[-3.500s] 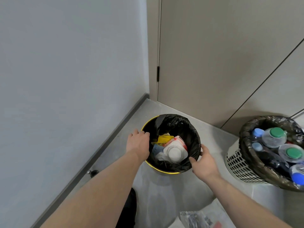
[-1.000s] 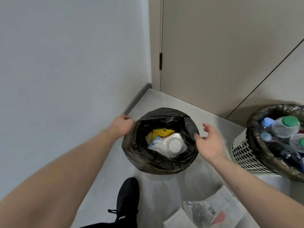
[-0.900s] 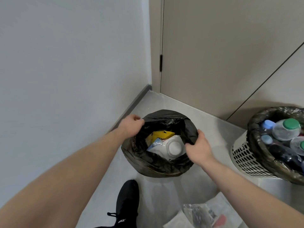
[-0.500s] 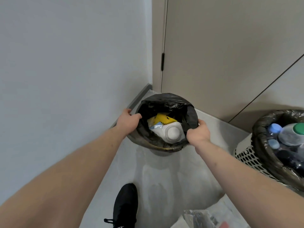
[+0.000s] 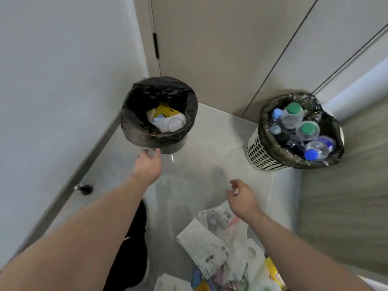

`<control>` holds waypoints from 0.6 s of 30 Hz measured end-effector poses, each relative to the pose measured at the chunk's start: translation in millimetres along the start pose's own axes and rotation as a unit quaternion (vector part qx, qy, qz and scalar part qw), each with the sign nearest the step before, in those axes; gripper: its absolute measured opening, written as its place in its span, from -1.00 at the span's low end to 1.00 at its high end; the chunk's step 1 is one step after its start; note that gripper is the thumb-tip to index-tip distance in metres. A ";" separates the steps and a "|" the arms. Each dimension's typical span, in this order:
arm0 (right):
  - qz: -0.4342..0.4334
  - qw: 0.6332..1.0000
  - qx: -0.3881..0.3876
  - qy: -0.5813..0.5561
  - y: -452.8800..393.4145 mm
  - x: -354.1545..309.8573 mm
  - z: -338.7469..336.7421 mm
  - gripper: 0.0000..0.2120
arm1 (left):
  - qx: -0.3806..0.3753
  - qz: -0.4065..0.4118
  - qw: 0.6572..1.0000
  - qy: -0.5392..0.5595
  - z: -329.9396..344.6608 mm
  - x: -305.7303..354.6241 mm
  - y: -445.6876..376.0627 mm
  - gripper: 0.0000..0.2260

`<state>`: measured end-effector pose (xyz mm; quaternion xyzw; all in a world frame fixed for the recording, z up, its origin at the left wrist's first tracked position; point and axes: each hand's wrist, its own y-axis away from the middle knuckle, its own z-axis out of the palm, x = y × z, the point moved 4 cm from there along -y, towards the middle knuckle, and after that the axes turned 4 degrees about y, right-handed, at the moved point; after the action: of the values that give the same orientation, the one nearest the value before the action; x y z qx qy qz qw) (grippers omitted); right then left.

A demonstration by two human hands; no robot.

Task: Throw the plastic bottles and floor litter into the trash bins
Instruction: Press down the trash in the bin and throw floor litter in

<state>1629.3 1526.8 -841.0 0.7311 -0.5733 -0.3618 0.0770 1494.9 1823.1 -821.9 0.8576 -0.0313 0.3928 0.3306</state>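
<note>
Our left hand (image 5: 147, 164) and right hand (image 5: 241, 197) are loose and hold nothing. The crumpled paper litter (image 5: 212, 242) lies on the floor below them; next we grab it for the round black-bagged trash bin (image 5: 134, 127).

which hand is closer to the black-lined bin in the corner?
Left. The left hand hovers open just below the bin, near its front wall. The right hand is farther back, over the floor litter.
</note>
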 end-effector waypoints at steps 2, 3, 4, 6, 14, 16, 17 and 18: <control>0.077 0.997 -0.005 0.005 29.5 61.2 3.5 -0.55 | -0.048 -0.008 0.998 -0.041 37.8 -22.7 27.3 -0.44; 0.113 0.994 -0.004 0.005 42.7 90.0 6.1 -0.53 | -0.072 -0.010 0.995 -0.068 57.1 -35.5 40.4 -0.43; 0.144 0.990 -0.004 0.003 56.4 115.1 8.4 -0.50 | -0.103 -0.008 0.988 -0.111 75.1 -48.4 55.4 -0.42; 0.186 0.983 -0.009 -0.008 80.7 155.8 12.0 -0.44 | -0.193 0.025 0.948 -0.252 109.6 -74.2 84.2 -0.38; 0.260 0.963 -0.069 -0.002 155.8 252.3 39.4 -0.14 | -0.326 0.094 0.760 -0.554 180.0 -149.6 141.2 0.20; 0.258 0.963 -0.081 0.002 157.6 254.3 50.9 0.03 | -0.330 0.065 0.758 -0.559 182.3 -166.7 142.3 0.33; 0.253 0.963 -0.087 -0.008 154.8 252.8 56.7 0.11 | -0.327 0.056 0.763 -0.555 183.3 -173.3 142.4 0.36; 0.256 0.962 -0.093 -0.030 150.4 248.6 61.8 0.18 | -0.316 0.057 0.770 -0.552 183.7 -178.7 141.4 0.37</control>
<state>1493.6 1273.5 -916.1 0.5384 -0.7071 -0.4035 0.2175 1447.3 1567.4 -956.2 0.7707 -0.3794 -0.1621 0.4856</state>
